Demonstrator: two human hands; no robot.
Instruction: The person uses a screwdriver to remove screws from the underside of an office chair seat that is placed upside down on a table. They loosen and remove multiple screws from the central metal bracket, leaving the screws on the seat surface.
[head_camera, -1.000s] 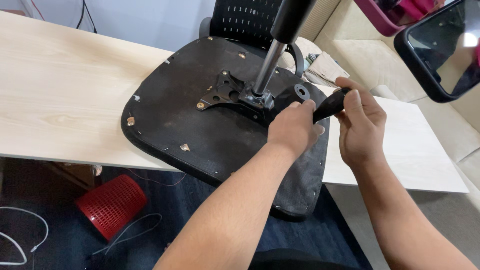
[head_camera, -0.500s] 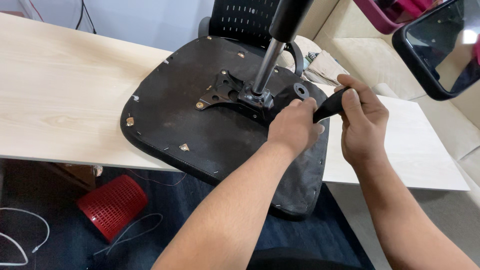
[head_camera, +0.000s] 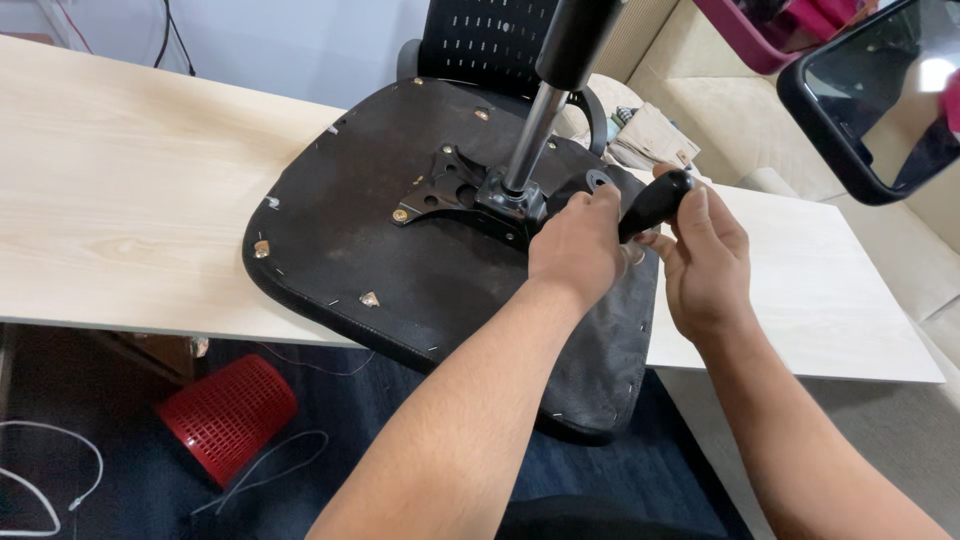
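With the seat (head_camera: 400, 260) upturned on the worktop (head_camera: 130, 200), right hand (head_camera: 700, 265) grips a black handle (head_camera: 655, 203), left hand (head_camera: 578, 245) pinches near its tip; plate (head_camera: 450, 190) looks still attached.

1. We have a single view, from a camera worn on the head, looking steeply down and forward over our own forearms.
2. It sits close: our hands, left hand (head_camera: 578, 245) and right hand (head_camera: 702, 262), fill the centre, just above the upturned chair seat (head_camera: 400, 260) on the bench (head_camera: 130, 200).
3. The frame's lower edge takes in the floor and a red basket (head_camera: 225, 412); the top reaches a sofa (head_camera: 740, 120).
4. No second view overlaps it.
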